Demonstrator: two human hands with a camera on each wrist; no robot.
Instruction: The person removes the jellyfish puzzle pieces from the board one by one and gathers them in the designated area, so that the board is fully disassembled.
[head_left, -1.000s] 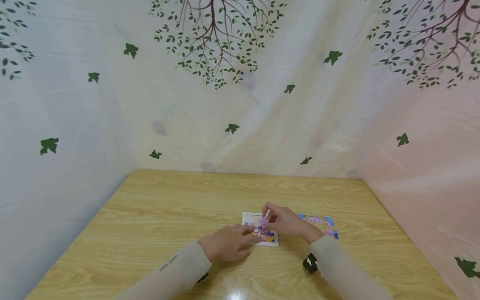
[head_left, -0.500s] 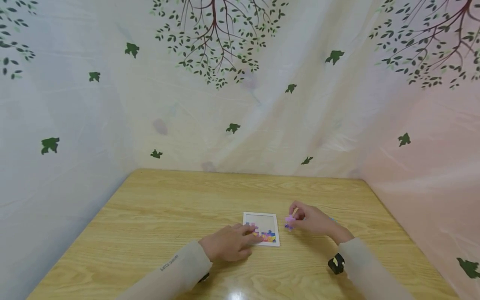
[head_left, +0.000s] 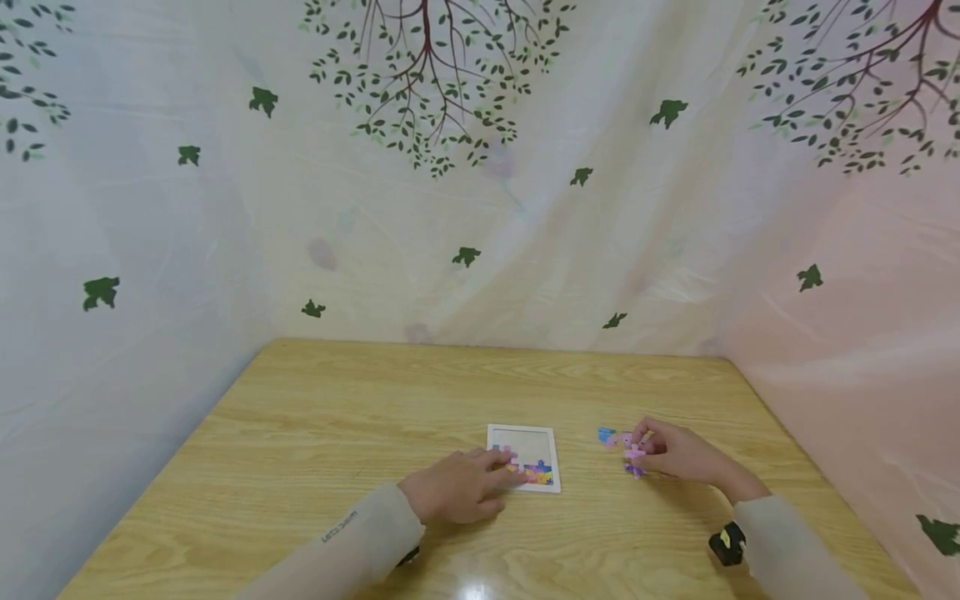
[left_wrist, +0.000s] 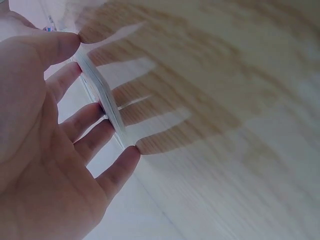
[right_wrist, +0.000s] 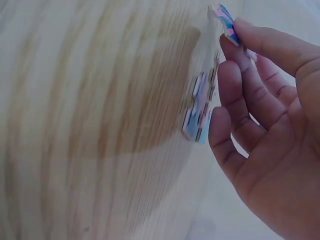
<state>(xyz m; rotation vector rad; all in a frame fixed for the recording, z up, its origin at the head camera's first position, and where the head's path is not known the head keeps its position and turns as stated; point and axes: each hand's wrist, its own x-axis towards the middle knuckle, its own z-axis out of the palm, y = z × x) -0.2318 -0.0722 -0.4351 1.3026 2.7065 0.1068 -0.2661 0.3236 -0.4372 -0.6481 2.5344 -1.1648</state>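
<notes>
A white-rimmed puzzle tray (head_left: 557, 460) lies on the table, with joined colourful pieces (head_left: 538, 473) along its near side and bare board at its far side. My left hand (head_left: 452, 487) rests over the tray's near left corner, its extended fingers touching pieces and rim; the left wrist view shows fingertips along the tray's edge (left_wrist: 107, 95). To the right, my right hand (head_left: 684, 453) pinches a pink and purple puzzle piece (head_left: 634, 454) between thumb and index finger. In the right wrist view, this puzzle piece (right_wrist: 226, 24) is held up on edge.
Loose blue and pink puzzle pieces (head_left: 607, 437) lie right of the tray, partly hidden behind my right hand. The wooden table (head_left: 360, 400) ends at a hanging curtain (head_left: 375, 250) printed with trees and leaves. A black wrist device (head_left: 727, 544) sits under the right sleeve.
My right hand has carried the pinched puzzle piece away from the tray, rightward to the loose pieces, uncovering the tray's far part. My left hand has stayed in place.
</notes>
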